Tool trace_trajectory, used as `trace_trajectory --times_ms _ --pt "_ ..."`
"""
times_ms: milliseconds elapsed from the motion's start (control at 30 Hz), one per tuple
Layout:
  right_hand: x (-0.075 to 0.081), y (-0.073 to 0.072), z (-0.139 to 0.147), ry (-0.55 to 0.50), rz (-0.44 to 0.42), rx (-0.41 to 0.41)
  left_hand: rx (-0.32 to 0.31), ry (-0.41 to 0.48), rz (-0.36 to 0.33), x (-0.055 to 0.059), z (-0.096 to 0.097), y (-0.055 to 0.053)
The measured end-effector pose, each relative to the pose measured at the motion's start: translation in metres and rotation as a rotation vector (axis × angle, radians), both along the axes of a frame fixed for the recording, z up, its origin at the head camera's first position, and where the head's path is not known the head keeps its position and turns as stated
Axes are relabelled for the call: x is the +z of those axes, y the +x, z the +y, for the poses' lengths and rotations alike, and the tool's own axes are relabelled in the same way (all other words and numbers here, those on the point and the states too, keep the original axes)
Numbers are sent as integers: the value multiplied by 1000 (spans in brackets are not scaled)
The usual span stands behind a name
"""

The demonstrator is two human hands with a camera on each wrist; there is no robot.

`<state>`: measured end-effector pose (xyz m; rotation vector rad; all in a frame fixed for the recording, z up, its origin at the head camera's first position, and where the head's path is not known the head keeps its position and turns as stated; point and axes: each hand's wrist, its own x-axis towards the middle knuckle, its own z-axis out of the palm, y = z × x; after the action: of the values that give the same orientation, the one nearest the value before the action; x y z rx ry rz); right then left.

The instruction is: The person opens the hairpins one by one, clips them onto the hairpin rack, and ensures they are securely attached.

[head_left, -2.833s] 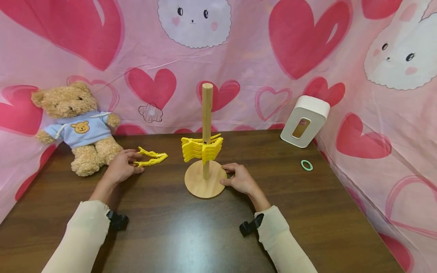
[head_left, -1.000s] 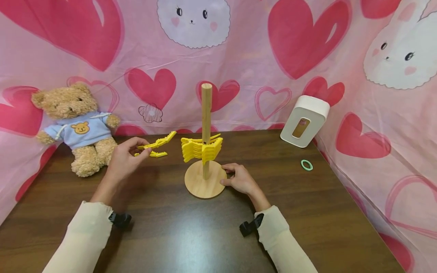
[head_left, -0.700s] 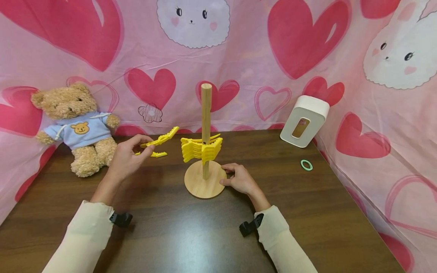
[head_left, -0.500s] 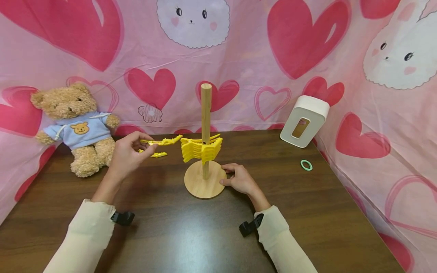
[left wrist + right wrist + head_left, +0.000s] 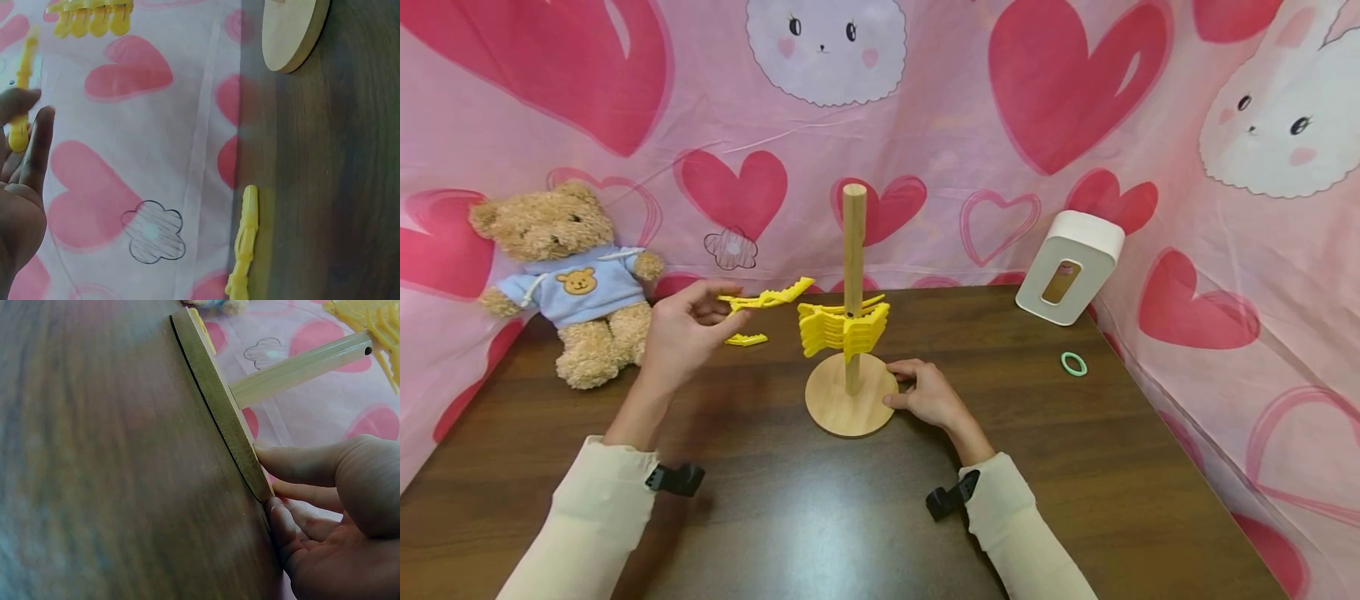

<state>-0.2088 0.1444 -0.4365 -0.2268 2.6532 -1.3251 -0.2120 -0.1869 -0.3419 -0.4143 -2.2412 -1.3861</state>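
Observation:
My left hand [image 5: 681, 335] pinches a yellow alligator hair clip [image 5: 775, 297] by its rear end, above the table, its tip pointing right toward the wooden stand. A second yellow hair clip [image 5: 747, 340] lies on the table just below, partly hidden by the hand; the left wrist view shows this lying clip [image 5: 246, 240] lengthwise. Several yellow clips [image 5: 844, 329] are clamped in a stack on the upright wooden pole [image 5: 853, 242]. My right hand [image 5: 928, 393] grips the right edge of the stand's round base [image 5: 842, 415], with thumb on top in the right wrist view.
A teddy bear [image 5: 576, 283] in a blue top sits at the left against the pink heart-patterned cloth [image 5: 925, 125]. At the back right stands a white box [image 5: 1067, 267] with a slot. A green ring [image 5: 1073, 364] lies in front of it.
One of the two hair clips on the table has been picked up by my left hand and carried up and right, toward the pole. My right hand has stayed on the base.

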Motion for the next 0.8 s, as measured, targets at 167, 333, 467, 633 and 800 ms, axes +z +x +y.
trace_trajectory --times_ms 167,333,467,633,800 --pt "-2 0 0 -6 0 -3 -17 -91 71 5 7 3" --pt "-1 0 1 -13 -4 -6 -95 -205 169 13 13 5" --pt "-1 1 1 -10 0 1 -163 -256 207 17 16 6" --pt "0 0 1 -8 -3 1 -207 -284 233 21 14 4" --pt "0 -1 2 -7 3 15 -207 -353 270 26 10 6"
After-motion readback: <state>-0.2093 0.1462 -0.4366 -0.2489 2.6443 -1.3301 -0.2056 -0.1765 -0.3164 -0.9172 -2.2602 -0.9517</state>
